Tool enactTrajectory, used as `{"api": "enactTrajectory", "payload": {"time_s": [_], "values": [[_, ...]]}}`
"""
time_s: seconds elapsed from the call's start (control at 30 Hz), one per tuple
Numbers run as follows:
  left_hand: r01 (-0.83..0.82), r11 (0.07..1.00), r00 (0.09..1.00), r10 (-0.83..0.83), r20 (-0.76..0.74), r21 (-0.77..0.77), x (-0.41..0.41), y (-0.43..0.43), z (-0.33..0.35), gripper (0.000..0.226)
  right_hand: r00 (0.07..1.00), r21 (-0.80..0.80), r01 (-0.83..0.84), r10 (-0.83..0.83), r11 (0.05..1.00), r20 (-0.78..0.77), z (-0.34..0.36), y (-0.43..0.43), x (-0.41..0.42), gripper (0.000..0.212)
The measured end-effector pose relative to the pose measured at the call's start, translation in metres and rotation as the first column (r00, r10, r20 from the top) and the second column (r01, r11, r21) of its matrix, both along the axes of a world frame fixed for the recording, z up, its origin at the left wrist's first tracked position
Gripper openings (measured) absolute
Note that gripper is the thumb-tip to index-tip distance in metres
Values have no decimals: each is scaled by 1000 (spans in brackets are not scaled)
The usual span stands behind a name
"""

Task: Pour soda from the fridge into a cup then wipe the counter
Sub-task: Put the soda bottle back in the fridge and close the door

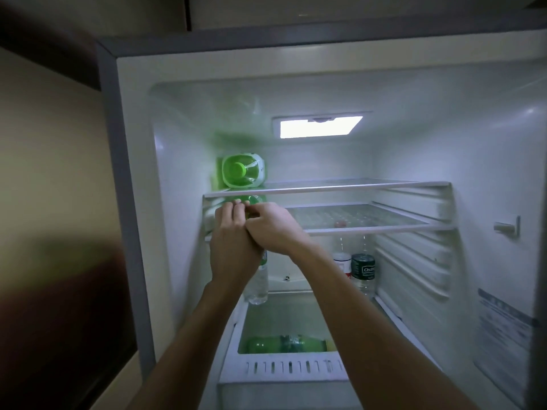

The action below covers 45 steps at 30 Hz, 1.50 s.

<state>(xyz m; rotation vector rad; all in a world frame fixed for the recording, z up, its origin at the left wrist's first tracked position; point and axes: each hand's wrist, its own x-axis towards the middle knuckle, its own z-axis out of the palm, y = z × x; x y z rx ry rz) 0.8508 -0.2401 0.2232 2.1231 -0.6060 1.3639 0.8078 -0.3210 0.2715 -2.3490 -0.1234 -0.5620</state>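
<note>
This looks like a home kitchen. A household fridge (133, 173) stands open beside a cream wall (44, 143), with what seems to be a cupboard (355, 10) just above it. Inside, the lamp (319, 127) shines over glass shelves (355, 184), and a plastic crisper drawer (290, 368) sits at the bottom. Ordinary drinks are stored here: a green bottle (242, 170) lying at the top shelf's left end, a clear green-labelled bottle (260, 285) near the left wall, water bottles (362, 270) standing at the back, and a green soda bottle (290, 343) in the drawer.
</note>
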Motion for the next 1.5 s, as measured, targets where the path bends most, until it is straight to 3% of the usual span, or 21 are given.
{"api": "enactTrajectory", "payload": {"time_s": [0.1, 0.3, 0.7, 0.97, 1.17, 1.37, 1.5], "values": [[-70, 992, 996, 65, 57, 100, 1, 1, 2, 45, 1000, 0, 2, -2, 1000, -25, 5, 0, 6, 43], [-101, 979, 993, 110, -42, 174, -2, 3, 10, 42, 999, -2, 11, -11, 1000, -38, 11, -2, 6, 34], [72, 997, 973, -68, -222, 8, -8, 2, 15, 48, 995, -170, 89, -82, 981, 48, 6, -14, -25, 36], [35, 999, 967, -29, -253, 19, -13, 0, 20, 51, 992, -248, 114, -97, 962, 77, -4, -30, -43, 36], [-33, 999, 976, 39, -215, 32, -19, 0, 21, 46, 985, -257, 150, -124, 955, 117, -12, -49, -56, 44], [-1, 1000, 992, 3, -127, 16, -42, 4, 11, 42, 956, -278, 269, -222, 922, 190, -22, -70, -73, 30], [20, 994, 999, -17, -33, 103, -70, 4, -2, 30, 932, -269, 322, -254, 908, 259, -29, -79, -95, 29]]}}
